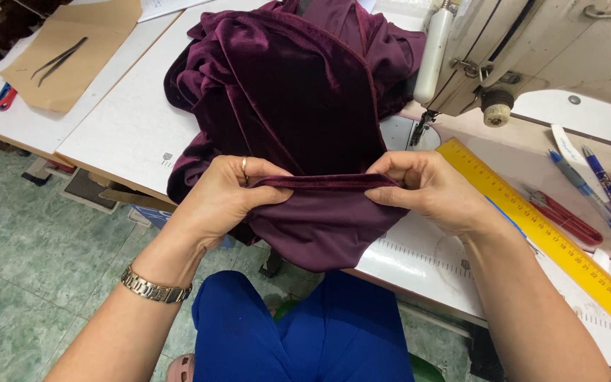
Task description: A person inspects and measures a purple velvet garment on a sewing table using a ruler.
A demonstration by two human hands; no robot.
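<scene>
Two hands pinch the folded, corded edge of a dark plum velvet garment (pixel 284 92), stretching that edge taut between them just above the near rim of the white bench (pixel 129 127). At about eight o'clock from the cloth's middle, the left hand (pixel 224 194) (a ring on one finger, a gold-toned metal watch band (pixel 155 288) at the wrist) closes thumb against fingers on the hem's left end. At about four o'clock, the right hand (pixel 429 187) nips the right end the same way, fingers curled under the fold. Behind the grip the rest of the velvet lies heaped on the bench toward twelve o'clock, and a matte flap of the same cloth hangs below the hem over the person's blue trousers (pixel 305 332). At two o'clock from the garment stands a cream industrial sewing machine (pixel 532 49), its needle area just beside the heap. A long yellow ruler (pixel 553 240) runs diagonally at three to four o'clock, close beside the right wrist. Past it lie red-handled thread snips (pixel 567 219) and two blue pens (pixel 599 194). Far off at ten o'clock, black tweezers (pixel 58 60) rest on a brown paper sheet (pixel 79 49), well apart from the hands. Green-tiled floor (pixel 30 247) shows at seven o'clock.
</scene>
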